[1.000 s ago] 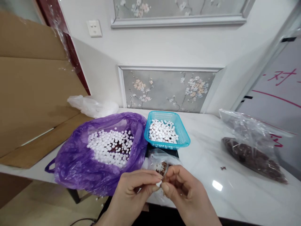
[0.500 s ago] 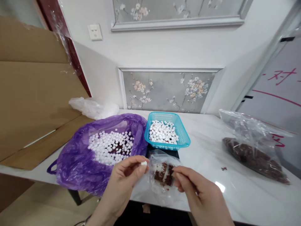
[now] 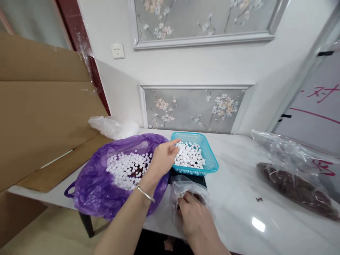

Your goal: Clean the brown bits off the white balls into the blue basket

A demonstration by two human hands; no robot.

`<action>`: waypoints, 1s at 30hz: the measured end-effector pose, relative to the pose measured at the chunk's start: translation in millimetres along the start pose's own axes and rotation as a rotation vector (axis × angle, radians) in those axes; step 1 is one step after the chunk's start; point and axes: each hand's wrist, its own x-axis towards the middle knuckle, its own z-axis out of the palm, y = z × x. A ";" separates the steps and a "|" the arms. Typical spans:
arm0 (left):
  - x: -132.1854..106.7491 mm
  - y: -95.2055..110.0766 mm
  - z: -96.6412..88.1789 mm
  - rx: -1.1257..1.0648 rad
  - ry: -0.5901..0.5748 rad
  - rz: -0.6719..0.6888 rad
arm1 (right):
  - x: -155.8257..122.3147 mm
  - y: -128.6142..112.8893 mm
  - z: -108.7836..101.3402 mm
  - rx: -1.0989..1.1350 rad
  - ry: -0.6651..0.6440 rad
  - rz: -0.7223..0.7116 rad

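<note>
Left hand stretched over the near-left rim of the blue basket, fingertips at the white pellets; fingers loosely curled, can't tell if pinching one. Right hand apart from it, fingers tucked into the small clear bag of brown bits, pinning it to the worktop so the mouth stays open; grip unclear. Purple bag of pellets touches the basket's left.

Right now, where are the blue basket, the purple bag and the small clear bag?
blue basket (image 3: 210, 156): head view, right wall.
purple bag (image 3: 90, 193): head view, left outer side.
small clear bag (image 3: 190, 184): head view, upper part.
</note>
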 end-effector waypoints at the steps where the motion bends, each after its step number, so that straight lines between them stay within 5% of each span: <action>1: -0.5 -0.8 -11.6 0.040 -0.001 0.002 | -1.5 1.3 -0.2 0.002 0.009 -0.004; 6: -15.5 -12.1 -83.2 0.282 -0.083 -0.049 | -5.2 6.7 0.8 0.046 0.082 -0.007; 9: -27.1 -29.1 -100.9 0.428 -0.206 -0.099 | -5.2 6.6 2.4 0.065 0.115 -0.003; 17: -48.4 -71.3 -78.6 0.682 -0.322 -0.194 | -12.1 12.3 2.0 0.061 0.223 -0.073; 24: -47.6 -81.0 -79.2 0.761 -0.336 -0.217 | -18.7 24.8 4.6 0.380 0.366 -0.085; 30: -48.9 -82.6 -77.0 0.730 -0.300 -0.190 | -20.2 26.6 4.0 0.498 0.341 -0.079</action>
